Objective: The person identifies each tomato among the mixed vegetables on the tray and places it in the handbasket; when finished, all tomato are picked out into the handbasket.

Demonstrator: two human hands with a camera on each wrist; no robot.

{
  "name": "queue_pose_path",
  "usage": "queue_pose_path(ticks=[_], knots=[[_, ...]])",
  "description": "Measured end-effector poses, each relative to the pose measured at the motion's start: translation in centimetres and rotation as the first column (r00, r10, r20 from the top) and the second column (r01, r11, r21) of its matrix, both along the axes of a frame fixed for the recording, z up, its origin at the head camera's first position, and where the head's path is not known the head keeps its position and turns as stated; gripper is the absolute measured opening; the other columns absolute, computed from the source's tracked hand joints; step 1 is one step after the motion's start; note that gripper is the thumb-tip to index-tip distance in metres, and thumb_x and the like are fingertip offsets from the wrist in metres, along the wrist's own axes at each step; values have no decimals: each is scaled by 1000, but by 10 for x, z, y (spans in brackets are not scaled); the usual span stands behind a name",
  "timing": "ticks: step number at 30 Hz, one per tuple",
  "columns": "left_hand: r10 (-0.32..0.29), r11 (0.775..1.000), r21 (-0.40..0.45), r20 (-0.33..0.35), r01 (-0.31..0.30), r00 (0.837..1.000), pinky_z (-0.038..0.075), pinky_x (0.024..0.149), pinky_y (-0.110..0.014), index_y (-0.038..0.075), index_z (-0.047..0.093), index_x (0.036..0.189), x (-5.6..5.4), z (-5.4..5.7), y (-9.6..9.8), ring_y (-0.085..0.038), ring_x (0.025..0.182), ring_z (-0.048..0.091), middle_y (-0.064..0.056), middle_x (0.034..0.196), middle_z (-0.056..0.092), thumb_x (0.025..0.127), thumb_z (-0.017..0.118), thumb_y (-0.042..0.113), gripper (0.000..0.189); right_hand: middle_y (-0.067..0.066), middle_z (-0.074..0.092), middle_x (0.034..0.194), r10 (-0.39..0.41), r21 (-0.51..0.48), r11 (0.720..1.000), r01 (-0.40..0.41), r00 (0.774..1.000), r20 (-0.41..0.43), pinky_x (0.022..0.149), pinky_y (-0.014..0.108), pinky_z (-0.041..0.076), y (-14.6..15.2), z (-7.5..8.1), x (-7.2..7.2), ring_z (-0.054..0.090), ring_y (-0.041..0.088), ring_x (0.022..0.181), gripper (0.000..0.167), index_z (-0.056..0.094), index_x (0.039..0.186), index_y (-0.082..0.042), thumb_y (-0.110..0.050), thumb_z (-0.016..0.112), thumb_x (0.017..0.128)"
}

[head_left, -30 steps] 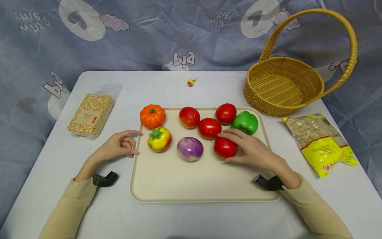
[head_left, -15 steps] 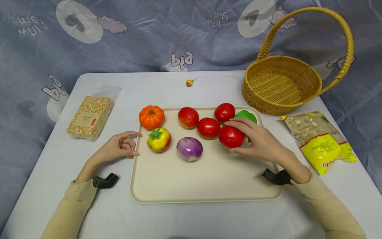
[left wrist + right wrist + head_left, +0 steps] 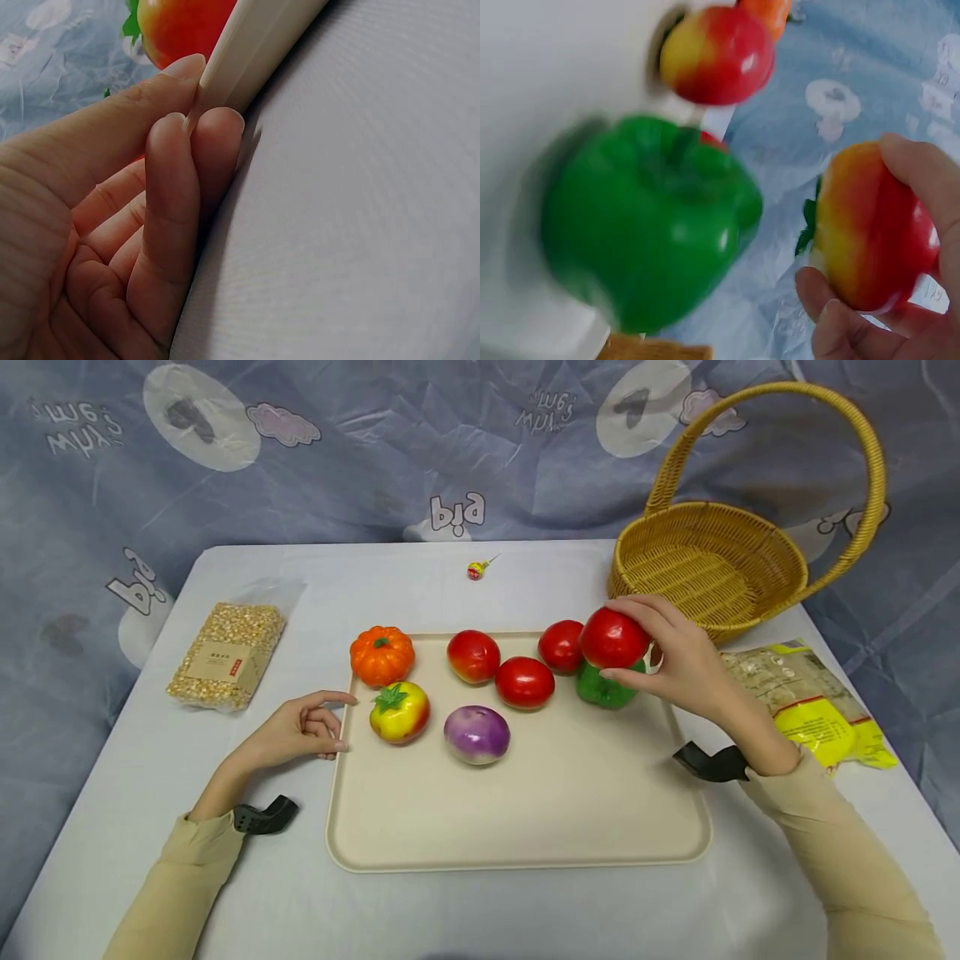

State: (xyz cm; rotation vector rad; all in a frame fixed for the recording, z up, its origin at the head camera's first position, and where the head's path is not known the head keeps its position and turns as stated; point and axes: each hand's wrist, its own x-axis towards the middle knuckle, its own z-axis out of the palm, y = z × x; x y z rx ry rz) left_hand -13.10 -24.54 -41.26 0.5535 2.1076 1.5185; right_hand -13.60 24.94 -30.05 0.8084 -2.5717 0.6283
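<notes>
My right hand [image 3: 690, 664] grips a red tomato [image 3: 611, 639] between thumb and fingers, raised over the back right of the beige tray [image 3: 510, 818]. In the right wrist view this tomato [image 3: 874, 225] shows a yellow side and green leaves. Partly behind it in the head view sits a green bell pepper [image 3: 606, 692]. My left hand [image 3: 292, 731] pinches the tray's left rim; the left wrist view shows fingertips on the rim [image 3: 240, 60]. Nearby on the tray are a yellow-red tomato [image 3: 400, 712], an orange pumpkin [image 3: 382, 657] and a purple-white eggplant [image 3: 477, 735].
Several red tomatoes, one [image 3: 525, 683] near the middle, lie along the tray's back half. A wicker basket [image 3: 626, 564] with a tall handle stands behind my right hand. Bagged corn kernels [image 3: 225, 656] lie left, a yellow bag [image 3: 813, 727] right, a lollipop [image 3: 476, 570] at the back.
My right hand has lifted the red tomato and carried it back and to the right, towards the basket. The green pepper has shifted slightly forward. My left hand stays at the tray rim.
</notes>
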Motion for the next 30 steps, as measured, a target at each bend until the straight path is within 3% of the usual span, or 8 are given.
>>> queue_pose_path(ticks=[6, 8, 10, 13, 16, 24, 30], knots=[[1, 1000, -1, 5, -1, 1000, 57, 55, -30, -6, 38, 134, 0, 0, 0, -11, 58, 64, 1, 78, 66, 79, 72, 2, 65, 15, 53, 128, -112, -60, 992, 110, 993, -31, 72, 15, 45, 13, 4, -24, 54, 25, 104, 78, 51, 132, -13, -10, 86, 63], [2, 1000, -2, 5, -2, 1000, 57, 55, -30, -6, 38, 133, 0, 0, 0, -11, 58, 64, 0, 78, 66, 79, 72, 2, 65, 15, 53, 127, -135, -84, 988, 132, 990, -36, 81, 24, 49, 18, 4, -33, 52, 27, 110, 78, 51, 132, -14, -9, 86, 63], [4, 1000, 0, 4, -4, 1000, 57, 55, -30, -6, 38, 133, 0, 0, 0, -11, 58, 64, 0, 78, 66, 79, 72, 1, 64, 16, 53, 127, -155, -114, 982, 149, 987, -42, 87, 40, 51, 23, 3, -44, 51, 30, 114, 76, 50, 132, -13, -10, 85, 65], [-1, 1000, 12, 5, 1, 1000, 57, 55, -30, -6, 38, 133, 0, 0, 0, -11, 58, 64, 3, 78, 66, 79, 71, -1, 64, 18, 53, 128, -192, -157, 970, 184, 981, -38, 94, 54, 46, 32, 0, -61, 49, 33, 117, 72, 50, 132, -11, -12, 82, 68], [-7, 1000, 29, 5, 7, 1000, 57, 55, -30, -8, 37, 133, 0, 0, 0, -11, 58, 63, 3, 78, 66, 79, 70, -3, 63, 20, 51, 129, -250, -181, 953, 244, 968, -13, 97, 58, 44, 43, -6, -79, 48, 35, 119, 70, 48, 133, -10, -16, 79, 71], [-15, 999, 39, 13, 14, 1000, 56, 55, -29, -7, 37, 133, 2, 0, 1, -10, 58, 63, 5, 78, 66, 79, 70, -1, 63, 21, 45, 136, -409, -227, 870, 437, 898, 163, 109, 58, 28, 78, -28, -113, 40, 39, 126, 68, 41, 140, -15, -25, 71, 80], [-10, 999, 31, 14, 9, 1000, 57, 55, -30, -6, 38, 133, 1, 0, 0, -9, 58, 63, 6, 78, 66, 79, 71, 0, 63, 25, 35, 141, -456, -123, 858, 499, 850, 265, 109, 63, 27, 92, -31, -124, 34, 43, 130, 72, 32, 145, -17, -28, 68, 84]])
